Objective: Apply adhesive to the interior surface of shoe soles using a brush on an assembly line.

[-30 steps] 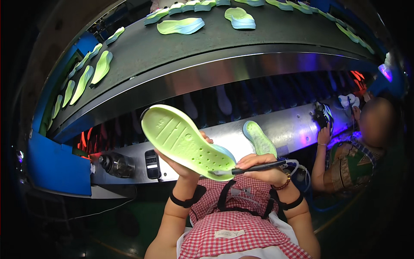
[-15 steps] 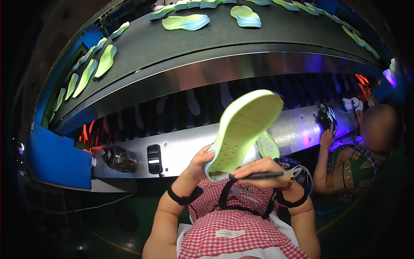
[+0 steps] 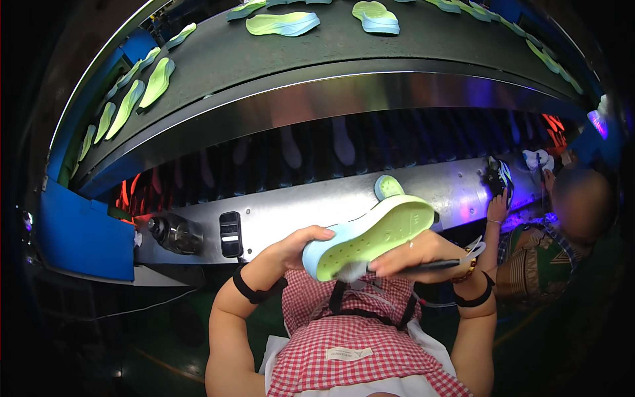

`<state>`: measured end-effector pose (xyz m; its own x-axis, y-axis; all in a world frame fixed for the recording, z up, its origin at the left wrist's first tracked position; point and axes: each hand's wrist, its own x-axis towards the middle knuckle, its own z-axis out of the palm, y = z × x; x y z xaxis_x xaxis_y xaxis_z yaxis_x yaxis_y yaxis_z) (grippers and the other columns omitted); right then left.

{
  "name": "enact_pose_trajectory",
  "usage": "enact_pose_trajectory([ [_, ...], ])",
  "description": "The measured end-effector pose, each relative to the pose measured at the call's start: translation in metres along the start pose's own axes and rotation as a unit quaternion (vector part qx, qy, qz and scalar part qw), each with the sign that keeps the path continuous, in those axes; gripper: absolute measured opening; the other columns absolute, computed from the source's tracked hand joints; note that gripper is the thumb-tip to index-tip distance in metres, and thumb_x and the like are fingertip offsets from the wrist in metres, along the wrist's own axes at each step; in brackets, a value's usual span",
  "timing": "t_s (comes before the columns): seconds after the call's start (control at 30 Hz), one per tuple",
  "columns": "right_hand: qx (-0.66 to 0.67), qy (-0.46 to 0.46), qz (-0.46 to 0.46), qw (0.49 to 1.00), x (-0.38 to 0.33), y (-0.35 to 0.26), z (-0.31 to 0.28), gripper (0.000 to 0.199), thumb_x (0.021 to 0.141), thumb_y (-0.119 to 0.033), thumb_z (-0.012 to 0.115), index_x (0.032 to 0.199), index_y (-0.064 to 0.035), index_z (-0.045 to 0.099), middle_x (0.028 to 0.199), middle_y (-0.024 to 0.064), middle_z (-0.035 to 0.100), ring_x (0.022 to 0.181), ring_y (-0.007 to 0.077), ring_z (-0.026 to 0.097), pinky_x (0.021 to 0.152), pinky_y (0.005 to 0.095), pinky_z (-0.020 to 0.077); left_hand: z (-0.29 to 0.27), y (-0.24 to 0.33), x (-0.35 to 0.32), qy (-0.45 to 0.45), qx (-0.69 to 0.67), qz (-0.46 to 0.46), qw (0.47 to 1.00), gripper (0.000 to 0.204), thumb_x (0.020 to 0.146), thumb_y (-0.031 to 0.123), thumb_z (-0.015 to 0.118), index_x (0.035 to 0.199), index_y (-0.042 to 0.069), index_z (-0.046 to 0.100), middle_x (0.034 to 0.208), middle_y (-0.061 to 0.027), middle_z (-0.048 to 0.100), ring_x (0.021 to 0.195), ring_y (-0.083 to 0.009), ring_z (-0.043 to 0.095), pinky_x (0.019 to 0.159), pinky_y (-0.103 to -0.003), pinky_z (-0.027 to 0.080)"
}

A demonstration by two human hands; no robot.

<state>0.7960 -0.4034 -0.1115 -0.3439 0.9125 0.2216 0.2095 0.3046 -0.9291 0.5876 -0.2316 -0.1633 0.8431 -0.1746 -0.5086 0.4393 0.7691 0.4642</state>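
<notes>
My left hand [image 3: 299, 247] grips the heel end of a yellow-green and light-blue shoe sole [image 3: 390, 228], with the thumb over its edge. The sole is tilted, its dimpled inner face turned up toward me. In my right hand [image 3: 417, 257], the fingers are closed round a brush [image 3: 433, 266] with a dark handle and pale bristles. Those bristles rest on or just over the inside of the heel. Beyond the held sole, a second green sole [image 3: 389, 186] shows partly above the metal bench, the rest hidden.
Several similar soles [image 3: 283, 24] lie on the dark conveyor belt [image 3: 225, 73] ahead. On the metal ledge [image 3: 284, 205] stand a dark bottle [image 3: 174, 234] and a black rectangular case [image 3: 231, 234]. At the right, a co-worker's hand [image 3: 497, 206] touches a dark shoe [image 3: 501, 178].
The held sole has swung from nearly upright to a flatter slant, its toe lower. The brush has shifted slightly right along with my right hand. Soles on the belt appear slightly farther left.
</notes>
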Motion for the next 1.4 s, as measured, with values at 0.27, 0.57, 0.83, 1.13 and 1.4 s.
enact_pose_trajectory([
  [0.27, 0.001, 0.060, 0.006, 0.998, -0.017, -0.003, 0.006, 0.023, 0.071, 0.001, 0.065, 0.094, -0.0035, 0.064, 0.097, 0.0142, 0.064, 0.089, 0.0246, 0.063, 0.076, 0.0302, 0.0514, -0.009, -0.009, -0.014, 0.067, -0.026, 0.080, 0.994, 0.065, 0.078, 0.041, 0.053, 0.124, -0.003, 0.040, 0.116, -0.0212, 0.051, 0.095, -0.0269, 0.058, 0.078, -0.035, 0.050],
  [0.57, -0.014, 0.138, 0.014, 0.990, -0.021, 0.010, 0.010, 0.023, 0.070, 0.004, 0.065, 0.091, -0.0036, 0.065, 0.097, 0.0139, 0.064, 0.086, 0.0223, 0.064, 0.075, 0.0285, 0.0519, -0.020, -0.001, -0.031, 0.069, -0.029, 0.168, 0.983, 0.060, 0.074, 0.037, 0.051, 0.116, -0.006, 0.049, 0.106, -0.0206, 0.057, 0.091, -0.0256, 0.059, 0.080, -0.033, 0.047],
  [0.83, -0.062, 0.137, -0.027, 0.988, -0.018, 0.005, 0.024, 0.024, 0.064, 0.002, 0.071, 0.087, -0.0046, 0.066, 0.089, 0.0095, 0.067, 0.072, 0.0185, 0.063, 0.061, 0.0250, 0.0484, -0.005, -0.005, -0.041, 0.226, 0.166, 0.333, 0.900, 0.062, 0.082, 0.049, 0.046, 0.120, 0.000, 0.046, 0.114, -0.0132, 0.054, 0.102, -0.0215, 0.051, 0.095, -0.033, 0.037],
  [1.13, 0.162, 0.311, 0.182, 0.919, 0.007, 0.056, 0.050, 0.018, 0.071, -0.002, 0.068, 0.089, 0.0008, 0.065, 0.088, 0.0111, 0.064, 0.078, 0.0122, 0.060, 0.069, 0.0219, 0.0482, -0.011, -0.038, 0.047, -0.028, -0.221, 0.294, 0.930, 0.100, 0.071, 0.080, 0.010, 0.135, 0.005, 0.022, 0.129, -0.0254, 0.036, 0.117, -0.0395, 0.039, 0.098, -0.050, 0.031],
  [1.4, -0.217, 0.210, -0.037, 0.952, 0.015, 0.039, 0.075, 0.017, 0.065, -0.004, 0.067, 0.081, -0.0068, 0.062, 0.080, 0.0078, 0.064, 0.076, 0.0216, 0.063, 0.065, 0.0316, 0.0487, -0.025, -0.039, 0.049, 0.123, -0.244, 0.385, 0.881, 0.089, 0.073, 0.078, 0.018, 0.126, 0.009, 0.039, 0.113, -0.0154, 0.052, 0.105, -0.0337, 0.049, 0.092, -0.050, 0.038],
])
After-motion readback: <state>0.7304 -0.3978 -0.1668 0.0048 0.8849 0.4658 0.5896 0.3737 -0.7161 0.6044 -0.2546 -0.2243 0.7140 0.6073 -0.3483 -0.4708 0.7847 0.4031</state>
